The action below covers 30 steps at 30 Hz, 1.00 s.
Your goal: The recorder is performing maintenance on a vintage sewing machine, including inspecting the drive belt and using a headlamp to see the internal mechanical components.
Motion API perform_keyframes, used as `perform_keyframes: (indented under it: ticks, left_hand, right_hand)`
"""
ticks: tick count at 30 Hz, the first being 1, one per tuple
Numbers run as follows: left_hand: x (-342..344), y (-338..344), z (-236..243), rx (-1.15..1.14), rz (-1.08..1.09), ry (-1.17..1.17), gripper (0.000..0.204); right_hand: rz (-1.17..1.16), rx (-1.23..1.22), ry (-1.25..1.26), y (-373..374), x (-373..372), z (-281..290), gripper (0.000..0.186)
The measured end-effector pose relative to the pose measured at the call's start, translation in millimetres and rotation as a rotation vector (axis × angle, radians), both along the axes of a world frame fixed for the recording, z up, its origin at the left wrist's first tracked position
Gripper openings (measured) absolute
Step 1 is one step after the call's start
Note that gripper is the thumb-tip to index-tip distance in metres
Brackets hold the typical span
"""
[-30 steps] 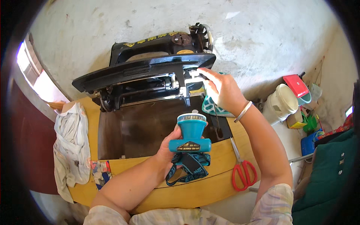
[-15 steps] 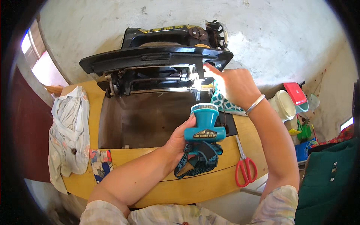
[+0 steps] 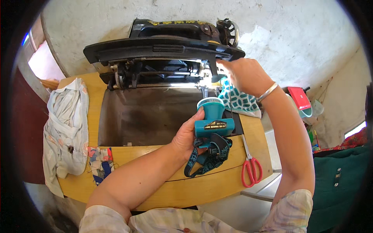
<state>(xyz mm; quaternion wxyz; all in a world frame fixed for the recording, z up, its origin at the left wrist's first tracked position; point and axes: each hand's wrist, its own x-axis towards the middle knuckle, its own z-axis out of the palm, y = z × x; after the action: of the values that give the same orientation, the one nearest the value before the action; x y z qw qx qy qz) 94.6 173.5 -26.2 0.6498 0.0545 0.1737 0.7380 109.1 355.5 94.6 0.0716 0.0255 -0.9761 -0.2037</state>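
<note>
My left hand [image 3: 188, 134] grips a teal head torch [image 3: 211, 116] with a dark strap [image 3: 208, 157] hanging below it; its lens points at the machine. A black sewing machine [image 3: 163, 50] is tipped back on its hinges over the open well of a wooden sewing table [image 3: 186, 186], showing its underside. My right hand [image 3: 243, 73] reaches to the right end of the machine's underside, fingers on the metal parts there. A silver bangle sits on that wrist.
Red-handled scissors [image 3: 250, 167] lie on the table's right side. A teal patterned cloth [image 3: 239, 101] lies under my right forearm. Pale garments [image 3: 66, 124] drape over the left edge. Containers and a red-lidded item [image 3: 301, 99] stand at right, below a whitewashed wall.
The view has shifted so the machine sits higher and larger. My left hand has brought the torch slightly closer to the machine's underside; my right hand stays at the same spot on the machine.
</note>
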Motion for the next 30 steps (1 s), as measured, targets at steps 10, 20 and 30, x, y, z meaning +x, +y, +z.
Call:
perform_keyframes:
  ticks: [10,20,30]
  left_hand:
    - [-2.8,0.2,1.8,-0.041,0.020,-0.061,0.063]
    - [-6.3,1.4,-9.4,0.039,0.008,-0.010,0.062]
    - [-3.0,5.2,-10.7,0.062,0.023,-0.008,0.061]
  right_hand:
    - [0.182,-0.113,0.104,24.8,-7.8,-5.7,0.040]
    - [0.179,0.114,0.081,8.2,-10.8,0.7,0.036]
    - [0.217,-0.139,0.190,26.4,4.7,-2.9,0.033]
